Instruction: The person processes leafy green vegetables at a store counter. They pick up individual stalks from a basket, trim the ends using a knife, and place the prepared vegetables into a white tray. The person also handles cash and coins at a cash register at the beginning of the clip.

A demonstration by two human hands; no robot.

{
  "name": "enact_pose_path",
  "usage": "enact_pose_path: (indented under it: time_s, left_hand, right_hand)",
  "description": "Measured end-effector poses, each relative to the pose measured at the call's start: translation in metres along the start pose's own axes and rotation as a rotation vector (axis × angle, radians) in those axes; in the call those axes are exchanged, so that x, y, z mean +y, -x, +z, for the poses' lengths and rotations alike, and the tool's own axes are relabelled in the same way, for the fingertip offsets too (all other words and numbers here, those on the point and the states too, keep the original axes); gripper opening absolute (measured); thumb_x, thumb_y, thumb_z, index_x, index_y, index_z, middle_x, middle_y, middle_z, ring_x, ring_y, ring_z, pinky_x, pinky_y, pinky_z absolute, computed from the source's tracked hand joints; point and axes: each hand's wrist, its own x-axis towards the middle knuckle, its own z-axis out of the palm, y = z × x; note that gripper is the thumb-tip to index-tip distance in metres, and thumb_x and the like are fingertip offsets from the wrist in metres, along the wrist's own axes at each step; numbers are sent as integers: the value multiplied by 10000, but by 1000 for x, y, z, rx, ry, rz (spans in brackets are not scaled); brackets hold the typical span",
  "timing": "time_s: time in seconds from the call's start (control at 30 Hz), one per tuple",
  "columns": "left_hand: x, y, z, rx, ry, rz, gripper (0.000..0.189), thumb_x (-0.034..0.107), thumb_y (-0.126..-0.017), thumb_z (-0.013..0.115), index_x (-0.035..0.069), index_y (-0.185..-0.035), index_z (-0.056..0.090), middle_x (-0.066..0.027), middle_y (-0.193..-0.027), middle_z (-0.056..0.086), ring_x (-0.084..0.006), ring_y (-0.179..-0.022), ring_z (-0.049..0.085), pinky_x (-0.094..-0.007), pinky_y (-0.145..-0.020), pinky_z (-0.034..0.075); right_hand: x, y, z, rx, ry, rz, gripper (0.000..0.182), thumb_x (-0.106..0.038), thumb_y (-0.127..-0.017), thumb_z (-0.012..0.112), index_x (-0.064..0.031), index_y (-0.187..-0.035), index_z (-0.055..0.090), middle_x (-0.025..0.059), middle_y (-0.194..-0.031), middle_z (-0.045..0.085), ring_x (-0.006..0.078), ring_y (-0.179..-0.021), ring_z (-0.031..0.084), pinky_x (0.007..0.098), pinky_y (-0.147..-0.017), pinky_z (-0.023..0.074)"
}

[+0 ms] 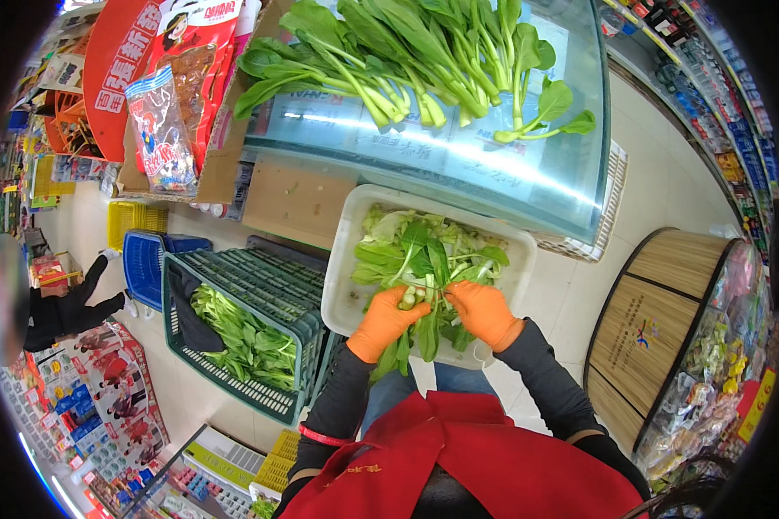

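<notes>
My left hand (388, 322), in an orange glove, grips a bunch of leafy green vegetables (414, 298) with the cut stem ends up and leaves hanging below. Close beside it, my right hand (484, 316), also gloved in orange, has its fingertips pinched on a green stem at the bunch. Both hands are over the near side of a white plastic tub (526, 263). Loose leaves and pale trimmings (386, 227) lie inside it. Beyond the tub, leafy greens (389, 58) are laid out on a glass-topped counter (493, 168), their stems towards me.
Left of the tub, a dark green crate (234, 383) holds more greens (253, 334) and a dark cloth. Blue baskets (143, 266) and a person in dark clothes (71, 308) are farther left. A cardboard box (224, 156) holds packaged snacks. A wood-panelled display stand (630, 331) is at right.
</notes>
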Motion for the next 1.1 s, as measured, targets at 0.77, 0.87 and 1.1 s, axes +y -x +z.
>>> enact_pose_path:
  time_s: [0.77,0.87,1.1]
  left_hand:
    - [10,3,11,144,-3,-73,233,126,-893,726,-26,-1064,683,-102,-908,739,-161,-749,674,-287,-681,523]
    - [-4,7,9,245,-308,141,352,125,-865,744,-39,-1161,649,-147,-965,733,-236,-782,693,-338,-693,536]
    - [-21,-20,29,338,-1099,406,1009,76,-819,676,-8,-1604,47,-177,-893,637,-361,-780,653,-439,-715,530]
  right_hand:
    - [39,19,43,-15,183,213,102,-67,-887,590,-66,-958,663,156,-860,657,370,-818,650,453,-703,520]
    - [33,36,43,124,-149,275,171,-173,-920,659,-69,-1053,683,144,-903,685,321,-792,669,422,-673,518]
    - [-39,-26,-1,-143,-971,621,339,-228,-941,711,-36,-1219,684,25,-837,662,103,-652,597,271,-549,452]
